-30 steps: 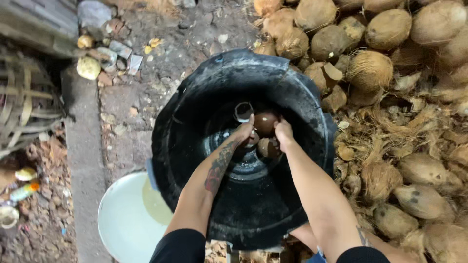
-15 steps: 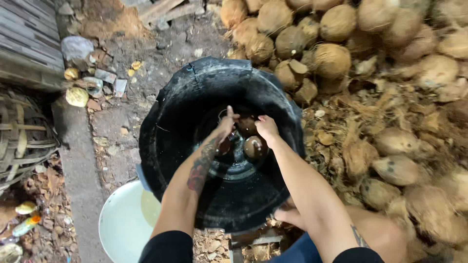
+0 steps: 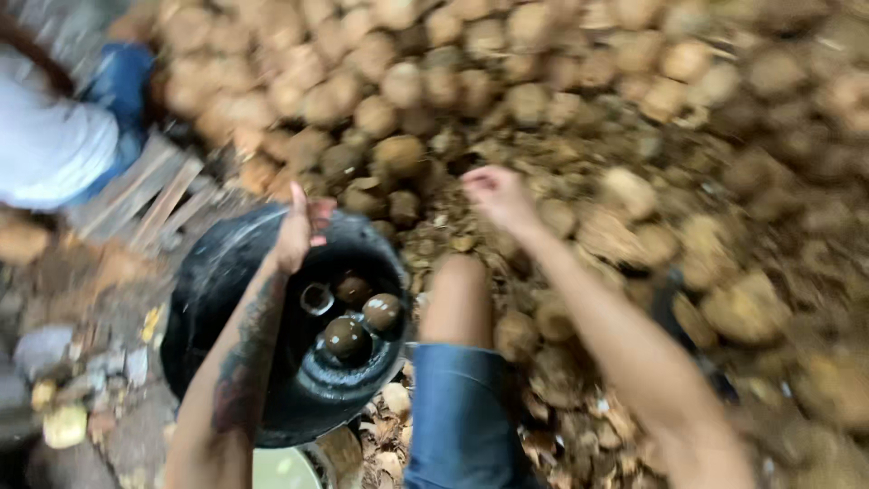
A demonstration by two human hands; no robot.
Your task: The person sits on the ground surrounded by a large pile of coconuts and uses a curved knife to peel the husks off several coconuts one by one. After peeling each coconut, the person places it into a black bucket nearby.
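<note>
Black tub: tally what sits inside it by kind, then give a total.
Inside the black tub, near the left hand:
Dark round peeled coconuts: 3
Small open ring-shaped piece, kind unclear: 1
Total: 4
The blurred husked coconut pile outside is not counted.

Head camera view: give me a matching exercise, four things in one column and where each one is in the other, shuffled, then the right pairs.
Things:
1. left hand
2. right hand
3. husked coconuts
4. person in white shirt

Places:
A. inside the black tub
B. top left corner
C. over the tub's far rim
D. out over the coconut pile

Pairs: 1-C, 2-D, 3-A, 4-B
</note>
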